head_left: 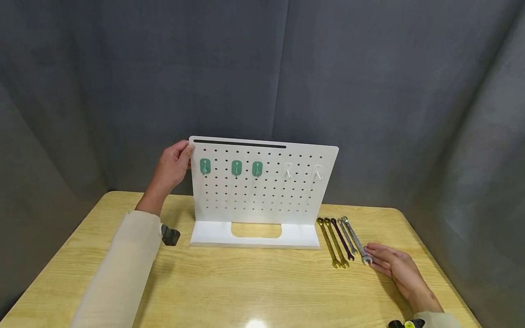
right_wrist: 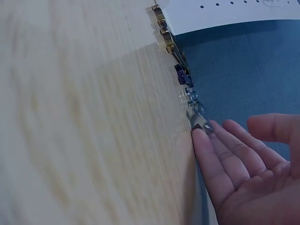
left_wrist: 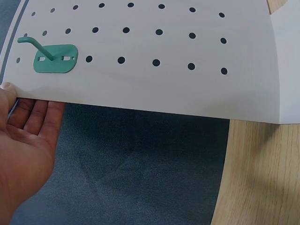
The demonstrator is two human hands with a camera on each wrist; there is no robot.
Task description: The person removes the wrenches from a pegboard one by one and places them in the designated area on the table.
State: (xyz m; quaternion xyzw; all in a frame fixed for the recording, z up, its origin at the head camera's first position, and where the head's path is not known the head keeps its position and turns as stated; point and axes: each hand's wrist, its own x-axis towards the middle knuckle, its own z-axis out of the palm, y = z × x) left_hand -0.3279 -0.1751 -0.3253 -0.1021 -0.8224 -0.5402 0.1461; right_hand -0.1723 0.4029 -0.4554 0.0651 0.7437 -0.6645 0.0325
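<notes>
A white pegboard (head_left: 262, 191) stands on an L-shaped base, with three green hooks (head_left: 236, 168) and two white hooks (head_left: 288, 171) across its upper part. My left hand (head_left: 174, 161) grips its upper left corner, thumb on the front and fingers behind. Several wrenches lie side by side right of the base: two gold wrenches (head_left: 333, 241), a purple wrench (head_left: 342, 239) and two silver ones. At the open end of the outermost silver wrench (head_left: 357, 242) is my right hand (head_left: 395, 269). In the right wrist view its extended fingers (right_wrist: 236, 157) meet the wrench end, the thumb held apart.
The pegboard's base (head_left: 256, 243) has a cut-out at its middle and rests on a wooden table (head_left: 229, 291). Dark grey curtains (head_left: 205, 68) hang behind the table and along both sides. A black slot runs along the board's top edge.
</notes>
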